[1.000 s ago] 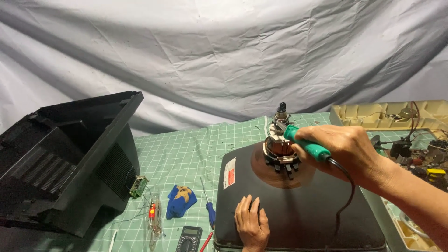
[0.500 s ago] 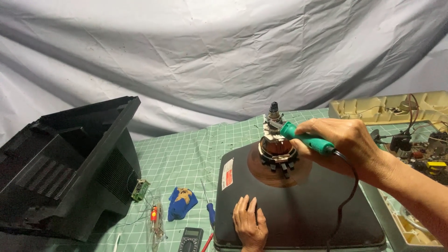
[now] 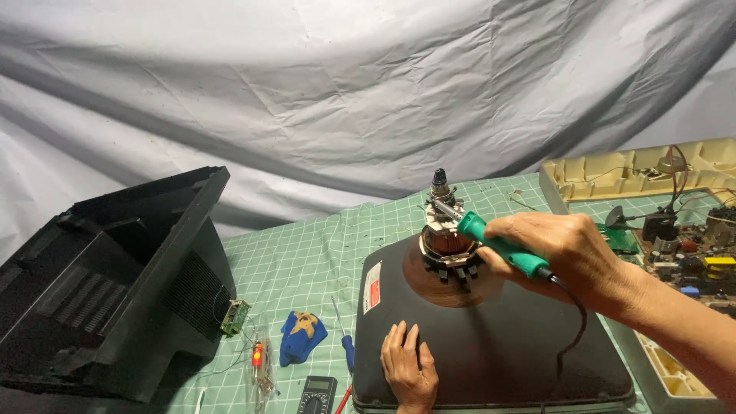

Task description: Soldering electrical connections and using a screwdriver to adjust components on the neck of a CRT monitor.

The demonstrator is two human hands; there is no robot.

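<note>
Right hand (image 3: 563,249) still gripping soldering iron (image 3: 498,245), left hand (image 3: 409,366) stays flat on tube (image 3: 491,345).

White-red label (image 3: 372,285) on picture tube (image 3: 491,345)

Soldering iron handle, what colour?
Teal green, on the soldering iron gripped by the right hand; head view shows it.

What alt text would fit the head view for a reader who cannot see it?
The right hand holds a green-handled soldering iron to the neck of a face-down picture tube, while the left hand rests flat on its dark shell. On the green grid mat lie a black rear casing, screwdriver and multimeter.
</note>
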